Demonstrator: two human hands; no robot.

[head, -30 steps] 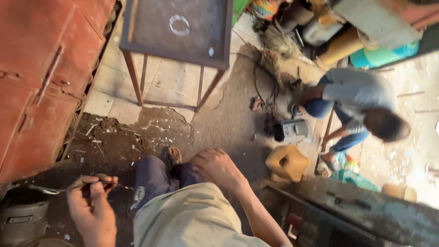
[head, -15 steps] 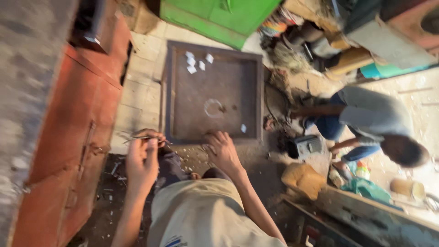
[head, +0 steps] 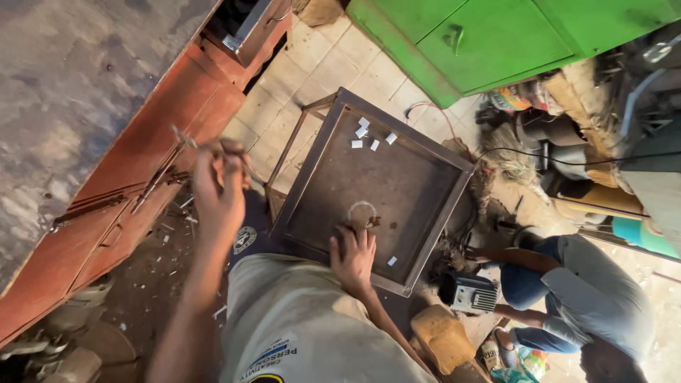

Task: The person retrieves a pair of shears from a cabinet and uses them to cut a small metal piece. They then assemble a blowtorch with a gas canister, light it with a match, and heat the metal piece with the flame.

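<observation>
Your right hand [head: 352,257] rests flat on the dark square metal tabletop [head: 369,184], fingers spread, at the near edge of the plate in the lower centre of the frame. It grips nothing; the palm bears on the sheet. Just beyond the fingertips, toward the middle of the frame, sits a chalk circle [head: 362,211], with a small dark bit at its right side too small to identify.

Your left hand [head: 218,186] is raised at centre left, well apart from the tabletop and over the rust-red cabinet [head: 135,177]. Its fingers are closed round a thin metal tool [head: 186,139]; the tool's long axis runs from the fist toward the upper left. What kind of tool it is cannot be told, blurred as it is.

So the right hand is the nearer one to the circle; the tool lies left of it, across the table's left rim.

The tabletop is framed in angle iron, dull grey-brown, with white chalk pieces [head: 369,132] near its far corner. A crouching person [head: 567,298] works at lower right, beside a small grey box [head: 468,292].
</observation>
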